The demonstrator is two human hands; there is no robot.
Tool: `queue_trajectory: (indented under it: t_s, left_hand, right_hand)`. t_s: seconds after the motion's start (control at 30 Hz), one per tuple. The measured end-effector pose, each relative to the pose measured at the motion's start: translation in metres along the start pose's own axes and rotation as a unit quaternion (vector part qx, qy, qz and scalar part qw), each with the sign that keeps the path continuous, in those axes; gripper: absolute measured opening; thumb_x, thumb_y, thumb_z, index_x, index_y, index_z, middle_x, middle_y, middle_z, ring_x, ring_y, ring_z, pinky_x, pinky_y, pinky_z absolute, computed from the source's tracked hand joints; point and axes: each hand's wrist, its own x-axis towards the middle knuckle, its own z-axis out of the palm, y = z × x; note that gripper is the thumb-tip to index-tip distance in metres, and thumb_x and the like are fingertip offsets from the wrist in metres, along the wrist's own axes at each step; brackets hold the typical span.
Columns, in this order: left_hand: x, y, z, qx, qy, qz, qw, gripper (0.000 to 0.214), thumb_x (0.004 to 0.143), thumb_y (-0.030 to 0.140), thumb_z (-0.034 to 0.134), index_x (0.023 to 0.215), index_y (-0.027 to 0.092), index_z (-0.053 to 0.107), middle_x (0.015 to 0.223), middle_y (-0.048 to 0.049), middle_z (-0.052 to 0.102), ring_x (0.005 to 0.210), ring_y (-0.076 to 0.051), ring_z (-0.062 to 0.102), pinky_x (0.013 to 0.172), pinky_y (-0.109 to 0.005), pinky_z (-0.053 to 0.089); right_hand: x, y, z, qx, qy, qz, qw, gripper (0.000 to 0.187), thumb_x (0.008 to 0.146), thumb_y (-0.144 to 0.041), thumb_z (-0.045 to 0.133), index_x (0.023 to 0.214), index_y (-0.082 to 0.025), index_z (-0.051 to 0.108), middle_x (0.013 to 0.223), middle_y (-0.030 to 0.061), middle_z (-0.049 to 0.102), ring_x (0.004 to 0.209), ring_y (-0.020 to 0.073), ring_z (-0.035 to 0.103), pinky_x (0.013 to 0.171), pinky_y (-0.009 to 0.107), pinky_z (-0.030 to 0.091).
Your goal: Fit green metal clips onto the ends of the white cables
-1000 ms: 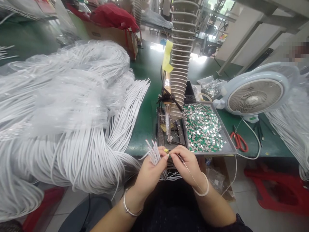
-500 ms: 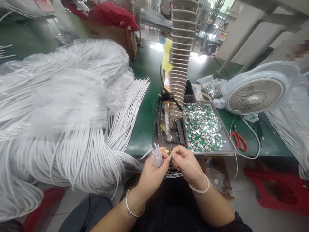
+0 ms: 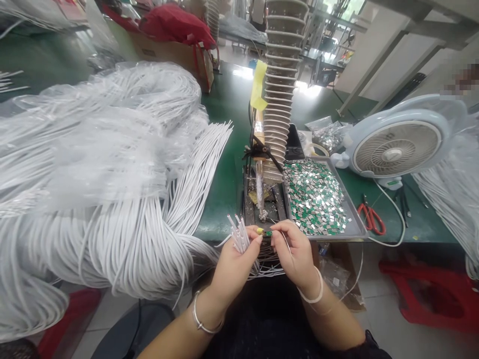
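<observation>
My left hand [image 3: 235,269] is shut on a bundle of white cable ends [image 3: 238,235], which fan upward from its fingers. A small yellow tip [image 3: 259,231] shows at my left thumb. My right hand [image 3: 294,257] pinches a tiny green-and-silver piece [image 3: 268,233] close to that thumb and the cable ends. Just beyond my hands lies a metal tray [image 3: 359,233] heaped with similar pieces. Behind the cable ends stands a metal tool rig [image 3: 259,192] with a thin vertical rod.
A huge heap of white cables [image 3: 112,239], partly in clear plastic, fills the left. A ribbed column [image 3: 279,99] rises behind the rig. Right of the tray are a pale blue fan [image 3: 396,149] and red-handled scissors [image 3: 370,219]. Red stools stand below the green bench.
My right hand has moved slightly right and up, with a small gap now between its fingertips and my left hand. The cable bundle has shifted slightly left.
</observation>
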Motion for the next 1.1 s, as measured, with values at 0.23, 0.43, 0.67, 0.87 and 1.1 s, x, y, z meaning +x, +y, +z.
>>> queue_trajectory:
  t_s: [0.23,0.43,0.67,0.87,1.1]
  left_hand:
    - [0.002,0.012,0.008,-0.048,-0.002,-0.016,0.999,0.012,0.079,0.023,0.059,0.070,0.017,0.055,0.089,-0.0034,0.060,0.086,-0.017,0.057,0.080,-0.030,0.042]
    - [0.002,0.009,0.006,-0.032,0.022,-0.007,0.999,0.010,0.078,0.021,0.060,0.069,0.017,0.056,0.092,-0.0033,0.062,0.087,-0.016,0.057,0.080,-0.028,0.041]
    - [0.003,0.012,0.006,-0.024,0.053,-0.024,0.998,0.011,0.074,0.020,0.061,0.066,0.017,0.055,0.090,-0.0040,0.062,0.083,-0.016,0.058,0.072,-0.026,0.042]
    - [0.007,0.013,0.004,-0.024,0.080,-0.039,0.996,0.013,0.070,0.025,0.064,0.065,0.016,0.056,0.087,-0.0064,0.065,0.068,-0.015,0.057,0.060,-0.026,0.043]
    - [0.009,0.015,0.005,-0.003,0.106,-0.026,0.994,0.012,0.068,0.024,0.065,0.063,0.017,0.057,0.083,-0.0058,0.066,0.071,-0.017,0.059,0.065,-0.028,0.045]
  right_hand:
    - [-0.001,0.001,0.007,0.028,0.038,0.029,0.998,0.006,0.086,-0.017,0.048,0.085,-0.019,0.053,0.072,-0.0008,0.052,0.060,0.0105,0.052,0.056,0.024,0.045]
    - [0.002,-0.002,0.009,-0.007,0.054,-0.013,0.998,0.006,0.084,-0.015,0.051,0.080,-0.019,0.054,0.071,-0.0012,0.054,0.063,0.0100,0.052,0.056,0.021,0.044]
    - [0.000,0.002,0.011,-0.043,0.061,-0.050,0.996,0.010,0.086,-0.013,0.048,0.091,-0.019,0.055,0.077,0.0020,0.056,0.070,0.0128,0.055,0.062,0.025,0.048]
    - [-0.009,0.013,0.003,-0.073,0.056,-0.175,0.980,0.037,0.093,-0.023,0.031,0.127,-0.019,0.043,0.099,0.0116,0.055,0.085,0.0197,0.056,0.066,0.035,0.052]
    - [-0.008,0.004,0.001,-0.115,-0.096,-0.289,0.946,0.028,0.093,-0.026,0.031,0.096,-0.018,0.058,0.070,0.0045,0.050,0.062,0.0163,0.049,0.051,0.028,0.045]
